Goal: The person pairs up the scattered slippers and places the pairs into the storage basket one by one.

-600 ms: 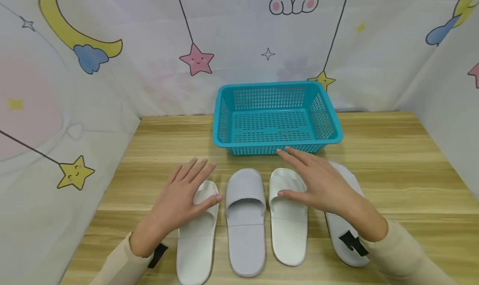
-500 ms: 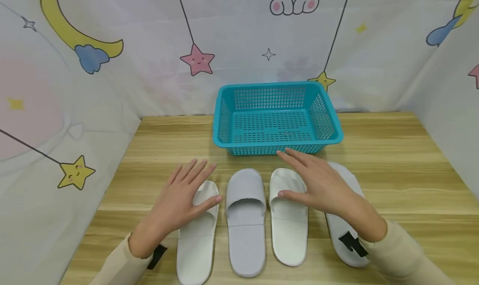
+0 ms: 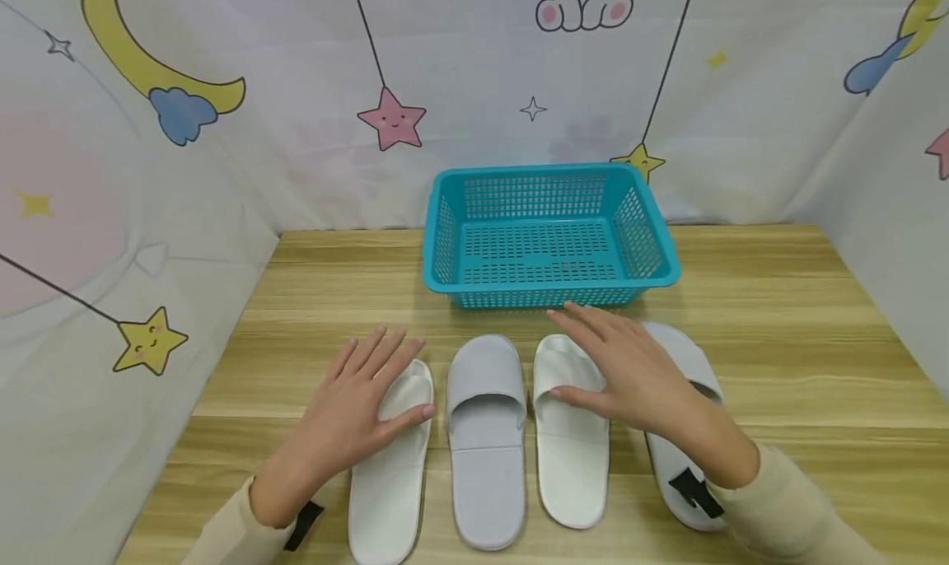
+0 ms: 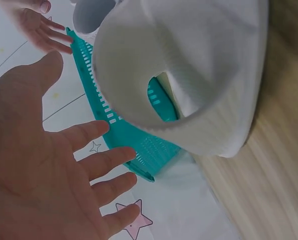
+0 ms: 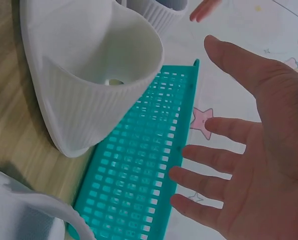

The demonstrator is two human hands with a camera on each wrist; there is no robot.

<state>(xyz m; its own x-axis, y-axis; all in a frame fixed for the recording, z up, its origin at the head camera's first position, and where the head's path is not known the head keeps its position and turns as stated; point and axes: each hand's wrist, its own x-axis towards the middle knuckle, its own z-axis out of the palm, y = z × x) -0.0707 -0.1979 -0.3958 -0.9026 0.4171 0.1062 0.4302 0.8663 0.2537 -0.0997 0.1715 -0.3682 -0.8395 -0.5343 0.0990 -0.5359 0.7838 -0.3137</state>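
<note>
Unclenched, fingers spread: left hand (image 3: 347,413) hovers above one white slipper (image 3: 385,499); right hand (image 3: 633,375) above and between a second white slipper (image 3: 573,478) and an outer grey slipper (image 3: 667,466). Inner grey slipper (image 3: 488,491) lies between the hands (blue-green basket (image 3: 489,287) beyond).

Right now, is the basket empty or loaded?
Empty: the head view shows the blue basket with a bare slotted floor; four slippers lie outside.

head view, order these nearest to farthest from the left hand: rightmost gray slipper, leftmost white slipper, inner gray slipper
1. Leftmost white slipper, partly hidden by the left hand
2. Inner gray slipper, second from left
3. Rightmost gray slipper, at the right end
</note>
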